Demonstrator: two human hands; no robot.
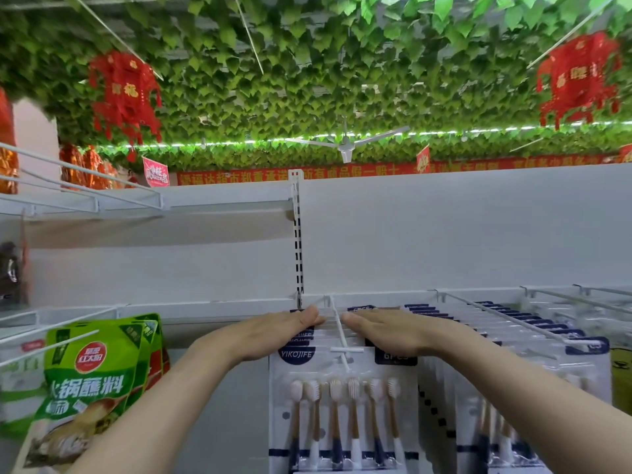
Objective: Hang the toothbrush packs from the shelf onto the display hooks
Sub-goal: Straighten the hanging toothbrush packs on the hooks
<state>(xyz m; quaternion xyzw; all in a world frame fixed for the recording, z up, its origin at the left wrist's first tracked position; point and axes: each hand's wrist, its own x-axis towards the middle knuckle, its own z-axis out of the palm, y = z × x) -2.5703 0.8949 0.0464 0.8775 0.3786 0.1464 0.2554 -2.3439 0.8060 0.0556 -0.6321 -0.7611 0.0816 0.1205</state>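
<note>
Left hand: the left hand (273,331) lies flat, fingers straight and together, pressing down on the top edges of the hung packs; it clasps nothing.
Right hand: the right hand (386,331) lies flat in the same way on the pack tops, fingers straight, holding nothing.
Hook: the white wire display hook (338,328) runs between the two hands, its crossbar tip just nearer the camera than the fingertips.
Task packs: the white card-and-blister toothbrush packs with navy corners (343,415) hang in a tight row on that hook, directly under both palms; the front pack hangs below the wrists.
Neighbouring row: a second row of matching toothbrush packs (506,328) hangs on its own wire hook to the right of the right hand, close beside the first row.
Open room: bare white back panel (444,241) rises beyond the fingertips; a slotted upright (299,254) stands just past the left fingertips.
Left side: green sauce pouches (92,374) hang outside the left forearm, apart from it.
Writing: the front pack reads "YIKOJIFE" at its left corner; the right corner label is partly covered, showing "6P". The pouches carry Chinese characters.
</note>
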